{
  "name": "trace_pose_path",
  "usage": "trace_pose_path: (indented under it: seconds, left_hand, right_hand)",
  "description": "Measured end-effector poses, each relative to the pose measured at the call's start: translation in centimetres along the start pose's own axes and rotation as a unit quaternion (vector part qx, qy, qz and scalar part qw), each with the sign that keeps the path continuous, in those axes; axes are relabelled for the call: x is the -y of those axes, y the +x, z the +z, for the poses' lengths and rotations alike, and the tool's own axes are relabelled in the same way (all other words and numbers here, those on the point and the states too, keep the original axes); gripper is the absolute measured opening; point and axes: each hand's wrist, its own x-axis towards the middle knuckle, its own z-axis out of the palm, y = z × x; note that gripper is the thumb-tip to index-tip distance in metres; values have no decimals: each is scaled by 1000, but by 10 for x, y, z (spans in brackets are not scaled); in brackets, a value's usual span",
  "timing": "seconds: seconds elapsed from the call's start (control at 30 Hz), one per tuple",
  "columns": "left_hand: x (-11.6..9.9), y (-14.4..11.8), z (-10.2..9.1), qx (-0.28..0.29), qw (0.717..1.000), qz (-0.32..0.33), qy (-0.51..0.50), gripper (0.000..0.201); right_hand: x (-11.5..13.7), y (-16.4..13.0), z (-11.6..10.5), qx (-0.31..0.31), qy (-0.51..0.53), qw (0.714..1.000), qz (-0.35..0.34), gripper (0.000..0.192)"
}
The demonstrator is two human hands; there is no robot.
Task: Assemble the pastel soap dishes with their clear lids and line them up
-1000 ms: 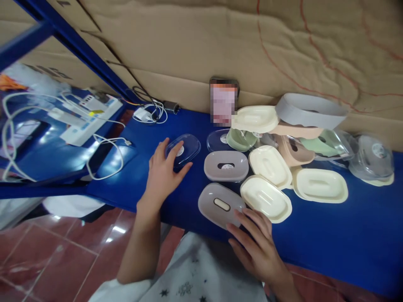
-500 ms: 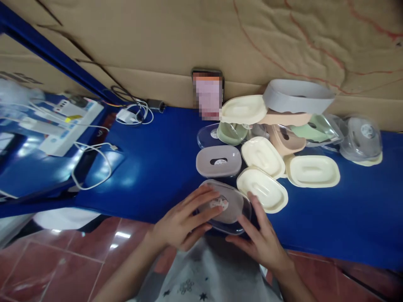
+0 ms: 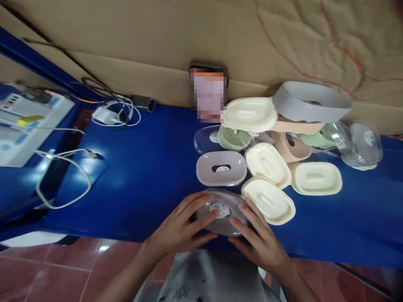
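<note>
A clear oval plastic lid (image 3: 231, 224) with a round printed sticker lies over a grey oval piece at the table's front edge. My left hand (image 3: 185, 222) grips its left side, fingers across the top and thumb at the near edge. From the right, my right hand (image 3: 256, 233) holds the same lid, fingertips on top and thumb low in front. What lies under the lid is partly hidden. Just beyond sits a grey oval tray (image 3: 206, 167) with a dark slot. A cream oval tray (image 3: 272, 201) lies close to my right fingertips.
More cream trays (image 3: 317, 178), a deep grey oval ring (image 3: 310, 107), a green dish (image 3: 231, 138) and clear lids (image 3: 362, 144) are piled at the right. A phone (image 3: 208, 92) leans on the cardboard wall. Cables (image 3: 132, 115) and a power strip (image 3: 37, 130) are at the left.
The clear lid has shifted from an offset, tilted position to sit more squarely over the grey piece. Both hands have closed in around its sides. The camera view has shifted slightly.
</note>
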Motion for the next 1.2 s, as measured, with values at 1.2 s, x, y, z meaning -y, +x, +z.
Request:
trace_pose_path:
  seconds: [1.2]
  left_hand:
    - [-7, -5, 11, -68, 987, 55, 131, 32]
  right_hand:
    - [-22, 1, -18, 14, -63, 990, -122, 53]
